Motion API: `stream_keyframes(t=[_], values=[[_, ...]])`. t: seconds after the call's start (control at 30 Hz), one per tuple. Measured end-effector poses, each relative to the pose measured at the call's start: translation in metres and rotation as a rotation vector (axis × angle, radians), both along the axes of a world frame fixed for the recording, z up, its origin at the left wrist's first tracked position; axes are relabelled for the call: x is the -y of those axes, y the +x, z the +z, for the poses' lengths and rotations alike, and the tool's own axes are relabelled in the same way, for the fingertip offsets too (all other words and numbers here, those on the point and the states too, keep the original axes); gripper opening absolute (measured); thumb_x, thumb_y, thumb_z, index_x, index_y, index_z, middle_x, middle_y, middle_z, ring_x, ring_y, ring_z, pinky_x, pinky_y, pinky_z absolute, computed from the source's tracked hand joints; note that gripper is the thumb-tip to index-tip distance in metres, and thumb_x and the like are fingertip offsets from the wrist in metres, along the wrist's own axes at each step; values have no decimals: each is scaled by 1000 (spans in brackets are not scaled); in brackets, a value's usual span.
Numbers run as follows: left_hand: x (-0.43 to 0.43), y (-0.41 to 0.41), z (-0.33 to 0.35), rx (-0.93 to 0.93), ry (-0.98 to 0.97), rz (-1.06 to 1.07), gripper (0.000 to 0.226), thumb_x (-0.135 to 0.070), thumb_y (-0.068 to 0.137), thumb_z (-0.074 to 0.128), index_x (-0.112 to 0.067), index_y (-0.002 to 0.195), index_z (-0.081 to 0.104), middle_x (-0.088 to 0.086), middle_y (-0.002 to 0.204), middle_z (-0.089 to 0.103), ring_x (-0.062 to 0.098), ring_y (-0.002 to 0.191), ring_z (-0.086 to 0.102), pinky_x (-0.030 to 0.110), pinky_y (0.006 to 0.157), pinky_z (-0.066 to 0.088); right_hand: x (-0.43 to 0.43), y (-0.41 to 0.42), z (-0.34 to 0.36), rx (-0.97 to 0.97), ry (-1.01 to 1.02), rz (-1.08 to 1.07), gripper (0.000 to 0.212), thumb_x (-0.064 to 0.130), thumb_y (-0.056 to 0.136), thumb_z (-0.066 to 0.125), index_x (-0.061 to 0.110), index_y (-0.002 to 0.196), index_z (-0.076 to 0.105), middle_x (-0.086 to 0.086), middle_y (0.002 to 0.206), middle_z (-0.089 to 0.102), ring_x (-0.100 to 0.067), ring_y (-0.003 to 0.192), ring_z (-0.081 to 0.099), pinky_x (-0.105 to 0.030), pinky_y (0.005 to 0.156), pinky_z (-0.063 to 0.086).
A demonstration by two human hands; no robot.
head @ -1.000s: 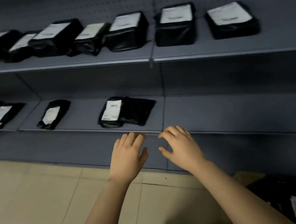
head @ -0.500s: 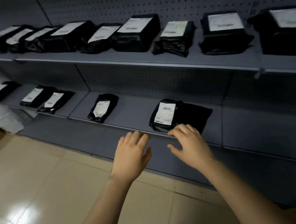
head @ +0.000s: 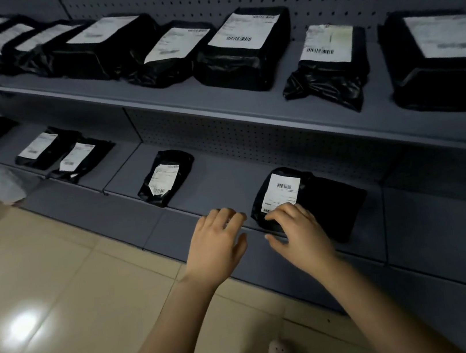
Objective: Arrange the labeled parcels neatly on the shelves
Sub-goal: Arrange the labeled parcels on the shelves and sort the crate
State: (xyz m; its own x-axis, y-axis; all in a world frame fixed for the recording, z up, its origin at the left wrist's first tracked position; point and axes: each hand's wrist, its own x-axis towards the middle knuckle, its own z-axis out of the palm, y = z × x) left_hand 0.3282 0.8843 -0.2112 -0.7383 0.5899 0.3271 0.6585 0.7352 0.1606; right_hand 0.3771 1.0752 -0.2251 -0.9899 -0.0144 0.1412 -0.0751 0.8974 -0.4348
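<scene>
Head view. We see both hands reaching toward the lower shelf (head: 226,183). Left hand (head: 217,239) hangs at the shelf's front edge, its fingers (head: 225,216) relaxed and close together, thumb apart, just beside the flat black parcel (head: 330,207) without touching it. Right hand (head: 297,227) lies over that parcel's near left corner, fingers (head: 280,214) loosely bent and slightly spread, tips at the lower edge of its white label (head: 281,191); we cannot tell whether they press down. On the same shelf, a smaller labeled parcel (head: 165,174) lies farther left. Bulkier parcels (head: 243,50) line the upper shelf (head: 244,96).
</scene>
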Motion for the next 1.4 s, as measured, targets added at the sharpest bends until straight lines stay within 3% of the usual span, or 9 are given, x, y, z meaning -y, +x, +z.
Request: stream_keyframes(t=[0.2,0.4,0.53,0.77,0.93,1.07,1.13,1.23,1.4], values=[[-2,-41,-22,44,10,-87,29,-20,77,73,-16,104,63,3,97,61,25,87,58,35,72,45,4,-19,-18,61,-48,-103,32,27,86,70,15,115,64,-1,113,59,-22,110,54,-38,94,46],[-1,-88,-60,105,7,-257,27,-31,84,51,-16,103,64,1,96,61,22,86,55,30,75,37,11,-26,-53,85,-96,-345,29,20,79,77,13,106,66,-4,103,62,-26,96,59,-36,77,52],[7,-129,-100,144,-18,-364,31,-34,85,46,-17,103,65,0,96,62,21,85,57,31,74,43,11,-31,-82,117,-131,-525,29,23,85,74,13,111,66,-6,111,62,-25,92,63,-31,68,51],[-9,-171,-164,244,-92,-457,38,-35,86,46,-12,106,67,6,99,67,28,86,64,35,71,53,0,-57,-145,186,-212,-682,41,30,95,60,15,133,56,-7,133,54,-26,110,60,-32,82,51],[-49,-177,-202,358,-84,-409,48,-37,91,51,-14,133,56,7,129,59,30,114,57,42,93,48,-10,-80,-193,215,-231,-732,44,29,96,57,15,138,49,-10,138,48,-30,123,50,-34,90,46],[-71,-176,-233,504,-129,-370,66,-43,96,52,-22,153,25,2,159,23,23,143,26,40,113,32,-13,-89,-221,164,-254,-751,47,25,97,56,16,142,45,-12,139,46,-31,128,45,-37,99,44],[-75,-173,-245,597,-132,-337,72,-46,96,51,-23,154,17,0,161,15,23,144,24,38,113,33,-10,-91,-229,158,-278,-723,50,23,98,54,16,145,42,-12,143,44,-30,130,44,-36,101,43],[-69,-169,-249,668,-75,-275,75,-47,94,52,-24,155,15,-2,160,19,22,141,30,36,108,39,-3,-91,-235,141,-302,-655,50,20,98,54,13,146,42,-13,143,45,-30,129,46,-32,99,43],[-46,-182,-244,621,-22,-143,73,-54,90,55,-22,151,29,-1,153,33,23,135,38,38,106,38,8,-93,-234,178,-361,-456,46,17,99,52,16,145,45,-9,142,49,-24,126,50,-26,98,40]])
